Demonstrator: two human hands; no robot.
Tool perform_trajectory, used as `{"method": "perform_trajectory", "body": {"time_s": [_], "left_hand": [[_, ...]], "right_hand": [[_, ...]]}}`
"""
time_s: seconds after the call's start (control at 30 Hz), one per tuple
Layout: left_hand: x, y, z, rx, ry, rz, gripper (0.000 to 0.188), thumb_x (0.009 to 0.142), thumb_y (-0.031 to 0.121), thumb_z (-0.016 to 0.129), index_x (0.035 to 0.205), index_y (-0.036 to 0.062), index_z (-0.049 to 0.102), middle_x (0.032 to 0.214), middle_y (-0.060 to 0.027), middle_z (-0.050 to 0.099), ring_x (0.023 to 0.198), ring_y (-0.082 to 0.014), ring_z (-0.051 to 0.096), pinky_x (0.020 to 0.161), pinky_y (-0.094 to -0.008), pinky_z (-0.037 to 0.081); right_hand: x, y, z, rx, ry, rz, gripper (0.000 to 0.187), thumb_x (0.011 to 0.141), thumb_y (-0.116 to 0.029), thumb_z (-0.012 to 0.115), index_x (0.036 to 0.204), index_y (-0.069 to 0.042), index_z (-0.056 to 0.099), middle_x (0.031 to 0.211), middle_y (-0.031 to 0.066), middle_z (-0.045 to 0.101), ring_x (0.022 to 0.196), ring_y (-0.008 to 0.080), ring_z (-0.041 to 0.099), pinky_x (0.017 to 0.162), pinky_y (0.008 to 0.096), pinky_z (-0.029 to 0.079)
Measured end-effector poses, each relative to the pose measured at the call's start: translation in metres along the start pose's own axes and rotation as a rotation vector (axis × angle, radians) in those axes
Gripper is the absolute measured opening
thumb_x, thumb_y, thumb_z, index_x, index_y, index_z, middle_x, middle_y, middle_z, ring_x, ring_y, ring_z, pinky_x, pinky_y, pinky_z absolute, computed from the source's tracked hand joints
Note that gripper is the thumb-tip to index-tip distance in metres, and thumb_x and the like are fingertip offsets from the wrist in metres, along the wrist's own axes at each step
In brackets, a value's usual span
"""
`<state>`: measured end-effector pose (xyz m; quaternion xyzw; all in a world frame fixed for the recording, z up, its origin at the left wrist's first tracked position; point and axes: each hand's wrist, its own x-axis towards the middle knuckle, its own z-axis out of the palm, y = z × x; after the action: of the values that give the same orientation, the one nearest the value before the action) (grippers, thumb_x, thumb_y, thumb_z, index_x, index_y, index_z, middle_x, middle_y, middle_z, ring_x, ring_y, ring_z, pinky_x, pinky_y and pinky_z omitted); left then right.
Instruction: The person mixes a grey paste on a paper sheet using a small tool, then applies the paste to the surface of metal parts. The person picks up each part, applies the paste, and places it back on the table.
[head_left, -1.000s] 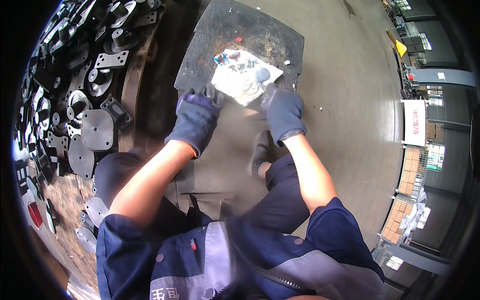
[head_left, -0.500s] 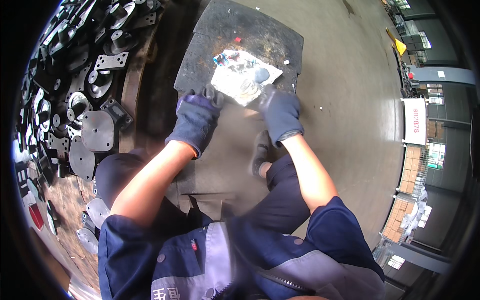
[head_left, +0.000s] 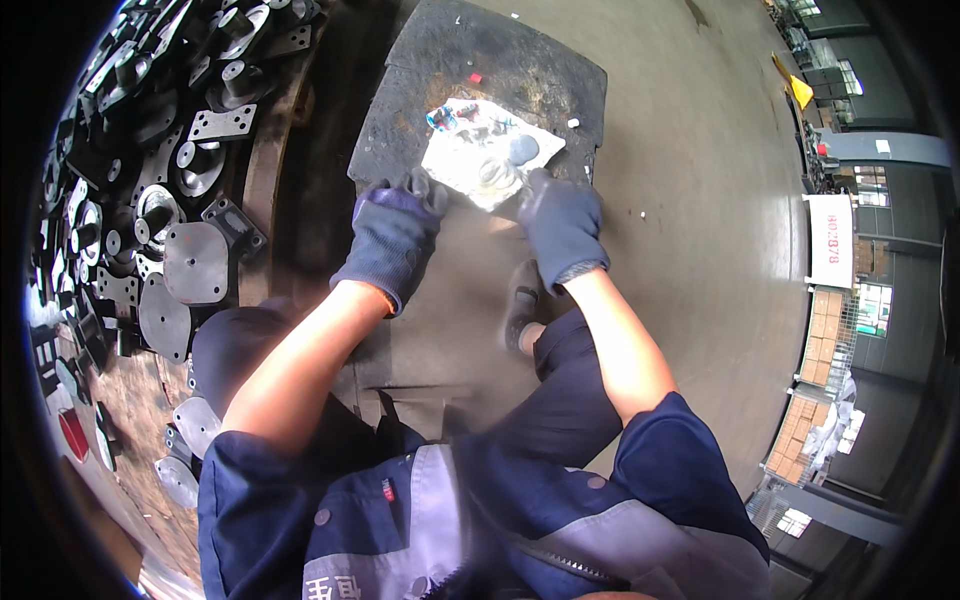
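Sheet slants lengthwise toward lower right, one corner pointing between curled hands whose grip I cannot tell.

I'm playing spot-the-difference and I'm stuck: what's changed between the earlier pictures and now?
Only a tiny bit: the right hand has shifted slightly to the left. I can't see anything being picked up or let go. The left hand, the white sheet and the red scrap on the dark board stayed put.
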<state>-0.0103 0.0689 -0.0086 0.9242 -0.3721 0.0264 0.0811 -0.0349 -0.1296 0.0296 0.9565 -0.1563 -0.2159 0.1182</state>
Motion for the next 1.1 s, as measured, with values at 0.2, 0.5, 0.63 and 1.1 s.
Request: {"method": "perform_trajectory", "body": {"time_s": [0.2, 0.5, 0.63, 1.1], "left_hand": [[0.001, -0.003, -0.009, -0.043, -0.097, -0.005, 0.041, 0.074, 0.011, 0.055, 0.114, 0.0079, 0.058, 0.115, -0.0132, 0.059, 0.103, -0.0297, 0.059, 0.082, -0.0406, 0.048], [-0.003, -0.005, 0.001, -0.026, 0.021, 0.026, 0.033, 0.077, 0.010, 0.053, 0.110, 0.0074, 0.059, 0.111, -0.0117, 0.060, 0.097, -0.0271, 0.061, 0.077, -0.0380, 0.048], [0.002, -0.001, -0.005, -0.030, -0.060, 0.002, 0.033, 0.078, 0.010, 0.052, 0.111, 0.0079, 0.059, 0.112, -0.0117, 0.060, 0.098, -0.0274, 0.061, 0.078, -0.0380, 0.049], [0.001, -0.003, -0.009, -0.043, -0.105, -0.010, 0.036, 0.075, 0.010, 0.054, 0.111, 0.0079, 0.059, 0.118, -0.0152, 0.059, 0.101, -0.0281, 0.061, 0.080, -0.0384, 0.049]], "right_hand": [[-0.008, -0.003, -0.010, 0.042, -0.011, -0.060, 0.028, 0.092, -0.033, 0.051, 0.109, -0.015, 0.061, 0.101, 0.0130, 0.069, 0.090, 0.0298, 0.067, 0.076, 0.0432, 0.050], [-0.009, 0.016, 0.032, 0.321, 0.304, -0.088, 0.018, 0.084, -0.028, 0.060, 0.091, -0.011, 0.061, 0.079, 0.0176, 0.065, 0.075, 0.0361, 0.064, 0.069, 0.0457, 0.050], [0.004, 0.030, 0.047, 0.298, 0.441, -0.046, 0.014, 0.086, -0.024, 0.057, 0.089, -0.011, 0.061, 0.076, 0.0174, 0.064, 0.073, 0.0384, 0.062, 0.069, 0.0474, 0.049], [0.027, 0.030, 0.033, 0.088, 0.274, -0.150, 0.020, 0.080, -0.017, 0.061, 0.099, -0.014, 0.068, 0.088, 0.0131, 0.068, 0.080, 0.0313, 0.066, 0.069, 0.0411, 0.053]]}}
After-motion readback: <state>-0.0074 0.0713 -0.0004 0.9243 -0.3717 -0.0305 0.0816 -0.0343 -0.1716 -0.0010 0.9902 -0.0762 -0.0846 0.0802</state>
